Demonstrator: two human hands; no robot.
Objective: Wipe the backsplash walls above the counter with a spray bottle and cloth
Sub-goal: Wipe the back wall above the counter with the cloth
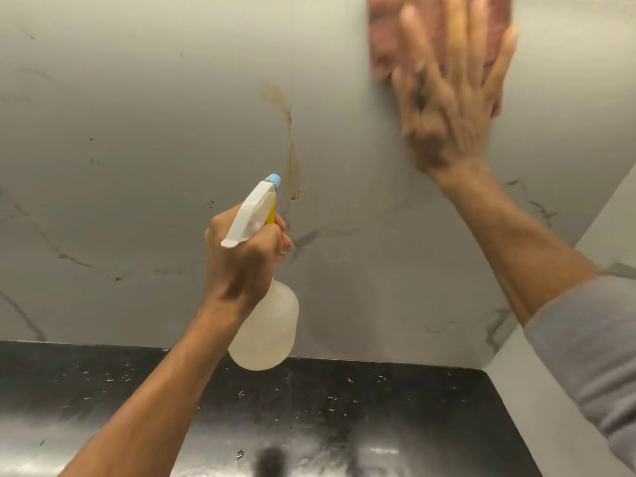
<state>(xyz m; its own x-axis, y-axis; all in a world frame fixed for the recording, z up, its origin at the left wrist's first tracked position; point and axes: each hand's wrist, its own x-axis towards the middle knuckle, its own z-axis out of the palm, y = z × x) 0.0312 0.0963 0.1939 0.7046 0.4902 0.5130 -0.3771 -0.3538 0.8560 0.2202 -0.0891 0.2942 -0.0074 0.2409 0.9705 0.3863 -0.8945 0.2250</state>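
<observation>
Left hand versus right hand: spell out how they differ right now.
The left hand is curled around the spray bottle, held off the wall; the right hand is spread flat, pressing the pink cloth against the backsplash. The left hand looks sharp; the right hand is motion-blurred. The left hand sits lower, the right hand near the frame's top. Both face the same wall.

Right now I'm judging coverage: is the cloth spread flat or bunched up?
Spread flat: the pink cloth lies against the backsplash wall under the open right hand. Motion blur hides folds.
</observation>
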